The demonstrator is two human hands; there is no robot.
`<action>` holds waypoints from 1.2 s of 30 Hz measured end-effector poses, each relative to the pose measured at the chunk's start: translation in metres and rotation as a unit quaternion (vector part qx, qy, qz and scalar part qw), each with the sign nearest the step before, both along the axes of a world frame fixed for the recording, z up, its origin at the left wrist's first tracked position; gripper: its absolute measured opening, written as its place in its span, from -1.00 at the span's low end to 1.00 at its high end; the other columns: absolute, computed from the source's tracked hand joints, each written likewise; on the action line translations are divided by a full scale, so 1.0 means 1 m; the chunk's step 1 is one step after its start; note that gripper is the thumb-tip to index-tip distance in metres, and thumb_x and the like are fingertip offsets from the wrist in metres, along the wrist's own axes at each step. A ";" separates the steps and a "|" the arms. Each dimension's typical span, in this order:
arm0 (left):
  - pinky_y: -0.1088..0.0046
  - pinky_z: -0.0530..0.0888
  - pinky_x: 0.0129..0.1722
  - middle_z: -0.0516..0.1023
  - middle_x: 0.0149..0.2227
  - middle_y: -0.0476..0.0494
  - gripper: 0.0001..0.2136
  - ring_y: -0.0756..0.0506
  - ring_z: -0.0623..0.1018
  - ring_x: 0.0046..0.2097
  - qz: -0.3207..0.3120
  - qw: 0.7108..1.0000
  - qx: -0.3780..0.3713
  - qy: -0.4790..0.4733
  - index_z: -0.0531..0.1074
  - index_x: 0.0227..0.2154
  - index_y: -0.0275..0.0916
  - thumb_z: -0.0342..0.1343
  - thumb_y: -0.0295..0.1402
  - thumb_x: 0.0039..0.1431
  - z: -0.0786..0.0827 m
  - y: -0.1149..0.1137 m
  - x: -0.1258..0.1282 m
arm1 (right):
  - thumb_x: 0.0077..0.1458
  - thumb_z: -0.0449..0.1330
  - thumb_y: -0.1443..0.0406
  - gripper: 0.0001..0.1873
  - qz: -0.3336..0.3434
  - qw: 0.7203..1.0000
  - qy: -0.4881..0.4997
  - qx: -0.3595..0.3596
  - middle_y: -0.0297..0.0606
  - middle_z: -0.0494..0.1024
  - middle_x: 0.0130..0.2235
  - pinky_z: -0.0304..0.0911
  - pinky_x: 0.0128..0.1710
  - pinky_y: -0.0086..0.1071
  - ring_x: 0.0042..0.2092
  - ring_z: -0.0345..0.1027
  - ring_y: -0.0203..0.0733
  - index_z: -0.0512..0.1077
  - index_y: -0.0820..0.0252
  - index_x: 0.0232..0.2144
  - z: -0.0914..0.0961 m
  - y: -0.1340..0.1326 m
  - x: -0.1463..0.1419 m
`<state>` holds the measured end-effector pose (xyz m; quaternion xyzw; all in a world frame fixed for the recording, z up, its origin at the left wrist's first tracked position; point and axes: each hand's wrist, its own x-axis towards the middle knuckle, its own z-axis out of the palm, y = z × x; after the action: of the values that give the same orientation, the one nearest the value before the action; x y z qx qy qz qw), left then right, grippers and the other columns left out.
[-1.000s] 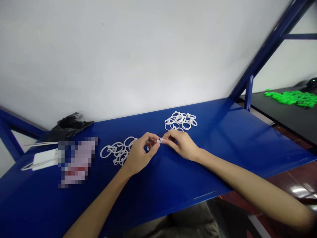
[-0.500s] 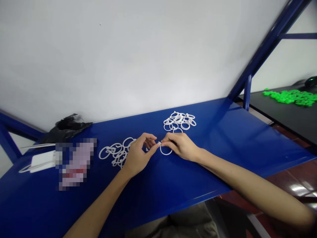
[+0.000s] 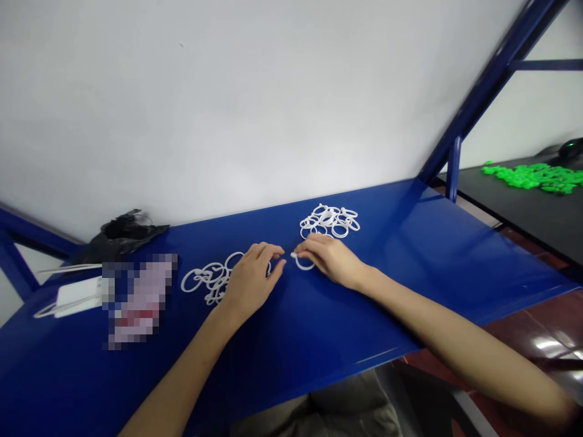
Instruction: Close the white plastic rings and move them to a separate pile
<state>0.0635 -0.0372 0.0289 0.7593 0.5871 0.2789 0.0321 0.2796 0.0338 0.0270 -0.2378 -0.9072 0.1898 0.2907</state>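
Note:
My right hand pinches a white plastic ring that lies low against the blue table, just in front of a pile of several white rings. My left hand rests beside it with fingers loosely stretched toward the ring and nothing in them. A small gap separates its fingertips from the ring. A second pile of white rings lies just left of my left hand, partly hidden by it.
A black bag sits at the back left by the wall. A white adapter with cable and a blurred packet lie at the left. A blue frame post rises at right; green pieces lie on a black table beyond.
Both hands pinched the ring together before. Now my left hand has let go and flattened toward the table, and my right hand has moved the ring slightly away, toward the far pile.

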 end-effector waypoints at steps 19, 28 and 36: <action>0.12 0.25 -0.10 0.58 -0.14 -0.16 -0.72 -0.25 0.41 -0.07 0.017 0.988 -0.082 0.129 0.52 -0.17 -0.08 -0.07 -0.42 0.21 0.000 0.004 -0.040 | 0.29 0.09 0.28 -0.80 -0.243 0.965 -0.034 0.092 -0.12 0.47 -0.22 0.31 -0.15 -0.18 -0.15 0.29 -0.05 0.50 0.18 -0.18 -0.011 0.048 0.026; 0.10 0.23 -0.08 0.58 -0.14 -0.14 -0.78 -0.23 0.41 -0.06 0.012 0.989 -0.074 0.129 0.51 -0.19 -0.08 -0.05 -0.30 0.29 0.001 0.002 -0.022 | 0.33 0.06 0.26 -0.77 -0.136 0.987 -0.026 0.082 -0.15 0.50 -0.21 0.29 -0.09 -0.20 -0.14 0.35 -0.10 0.50 0.20 -0.14 0.002 0.014 0.010; 0.14 0.23 -0.04 0.57 -0.16 -0.14 -0.82 -0.20 0.43 -0.06 -0.015 0.991 -0.070 0.114 0.48 -0.20 -0.13 -0.02 -0.30 0.30 -0.005 0.002 -0.015 | 0.26 0.16 0.11 -0.66 0.072 0.987 -0.130 0.064 -0.12 0.46 -0.12 0.32 -0.16 -0.24 -0.17 0.37 -0.13 0.47 0.18 -0.03 -0.004 -0.014 -0.011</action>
<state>0.0484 -0.0348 0.0236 0.7907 0.5937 0.1479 0.0218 0.2686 0.0197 0.0233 -0.1758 -0.9621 0.1196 0.1705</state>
